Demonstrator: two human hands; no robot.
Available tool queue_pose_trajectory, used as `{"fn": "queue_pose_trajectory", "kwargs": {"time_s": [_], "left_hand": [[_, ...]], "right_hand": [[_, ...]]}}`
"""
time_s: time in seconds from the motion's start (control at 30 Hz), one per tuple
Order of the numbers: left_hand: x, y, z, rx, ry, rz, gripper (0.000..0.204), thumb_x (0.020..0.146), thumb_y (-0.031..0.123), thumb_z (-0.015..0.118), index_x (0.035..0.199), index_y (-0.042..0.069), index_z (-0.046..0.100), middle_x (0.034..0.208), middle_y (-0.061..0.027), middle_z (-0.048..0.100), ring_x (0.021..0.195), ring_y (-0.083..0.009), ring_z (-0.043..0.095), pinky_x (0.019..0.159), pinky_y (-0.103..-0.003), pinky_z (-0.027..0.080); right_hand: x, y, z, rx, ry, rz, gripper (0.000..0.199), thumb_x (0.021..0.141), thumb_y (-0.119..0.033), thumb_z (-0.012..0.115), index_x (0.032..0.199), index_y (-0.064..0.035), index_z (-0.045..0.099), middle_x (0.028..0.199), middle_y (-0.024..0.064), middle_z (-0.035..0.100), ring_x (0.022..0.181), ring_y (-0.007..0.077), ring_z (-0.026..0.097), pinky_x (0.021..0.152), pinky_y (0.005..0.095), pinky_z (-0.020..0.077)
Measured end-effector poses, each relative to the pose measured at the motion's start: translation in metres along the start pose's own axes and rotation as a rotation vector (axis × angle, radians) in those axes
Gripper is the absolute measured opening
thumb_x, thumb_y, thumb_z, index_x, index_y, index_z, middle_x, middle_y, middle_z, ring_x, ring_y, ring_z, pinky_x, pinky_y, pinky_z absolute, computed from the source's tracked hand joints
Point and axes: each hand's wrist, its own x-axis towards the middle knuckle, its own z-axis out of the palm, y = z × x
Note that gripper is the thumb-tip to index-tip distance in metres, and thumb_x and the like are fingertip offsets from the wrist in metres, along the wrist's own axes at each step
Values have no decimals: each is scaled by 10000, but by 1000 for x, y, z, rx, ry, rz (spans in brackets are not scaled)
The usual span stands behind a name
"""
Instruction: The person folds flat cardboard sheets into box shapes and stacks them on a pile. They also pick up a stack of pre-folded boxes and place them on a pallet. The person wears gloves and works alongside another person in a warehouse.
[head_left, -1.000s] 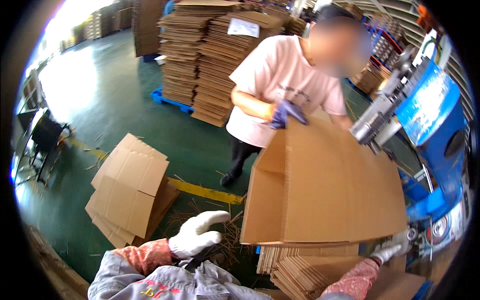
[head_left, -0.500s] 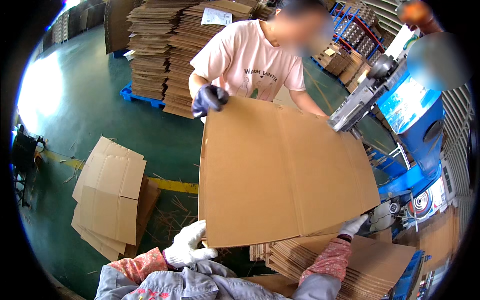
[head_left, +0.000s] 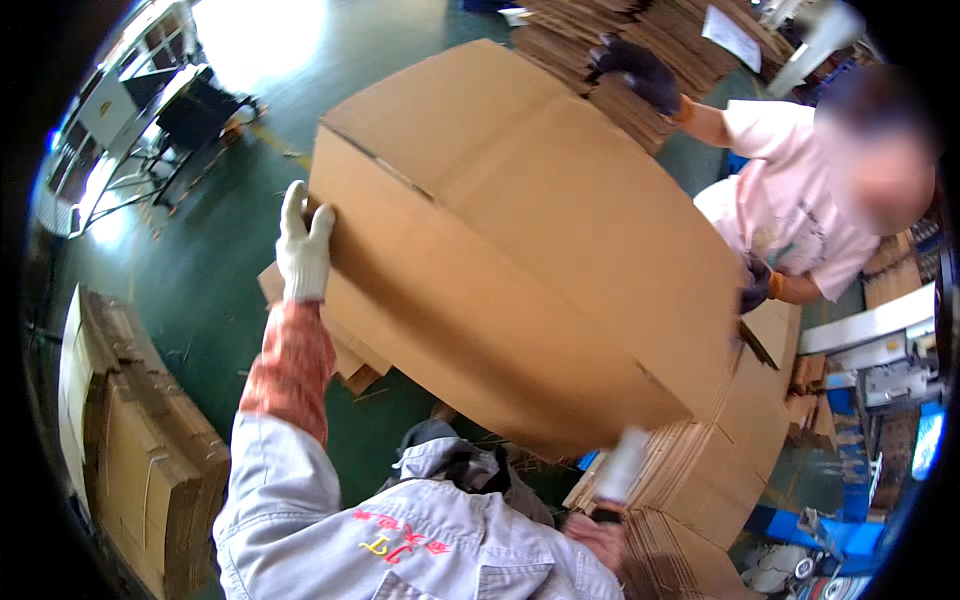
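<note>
A large brown cardboard carton blank is held up in front of me, tilted, with its near panel bent down along a crease. My left hand, in a white knitted glove, grips its left edge with the thumb and a finger pointing up. My right hand, also white-gloved, is at the blank's lower right corner. Motion smears its fingers, so their grip does not show. Across from me, a co-worker in a pink T-shirt has one dark-gloved hand at the blank's right edge. Their other dark-gloved hand is raised beyond the far edge.
Stacked flat cardboard lies at the lower right, under the blank. Bundled cardboard stands on the green floor at the left. More cardboard stacks are at the back, and a wheeled machine is at the far left.
My view has turned left. The blank has swung leftward and now bends along its crease. My left arm is stretched further forward. The co-worker's one hand has come off the blank's far edge.
</note>
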Motion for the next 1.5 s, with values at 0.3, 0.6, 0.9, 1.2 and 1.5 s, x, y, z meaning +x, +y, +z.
{"fn": "queue_pose_trajectory", "kwargs": {"time_s": [0.3,0.6,0.9,1.2,1.5], "left_hand": [[-155,-106,-1,900,-1114,-165,544,721,401,686,1131,47,637,1176,-201,604,1120,-347,581,953,-431,482],[-209,9,143,569,-1656,186,600,802,445,630,1284,90,588,1283,-173,596,1203,-338,553,1006,-401,445],[-237,20,257,347,-1844,701,527,811,347,628,1219,13,619,1149,-187,669,1077,-332,622,904,-384,482],[-290,179,222,157,-1999,491,499,862,310,628,1260,11,595,1143,-118,667,1009,-190,631,892,-292,475],[-279,216,232,-124,-1949,345,423,871,201,644,1248,11,610,1146,-86,665,1002,-149,611,888,-277,474]], "right_hand": [[-37,118,110,554,-596,580,387,958,-313,505,1268,-97,590,1179,131,642,938,258,608,787,350,476],[-131,131,-23,1053,189,610,138,981,-307,385,917,-228,479,811,-10,495,691,189,504,583,363,425],[-165,93,-35,1039,1426,452,497,945,-363,575,1351,-106,451,1196,110,597,959,253,614,763,407,502],[-161,38,-111,1089,1699,11,620,908,-258,615,1436,-48,365,1249,93,516,1137,253,528,946,393,428],[-145,53,-139,1098,1811,-65,491,929,-300,586,1369,-113,476,1318,36,505,1210,172,461,1010,382,361]]}}
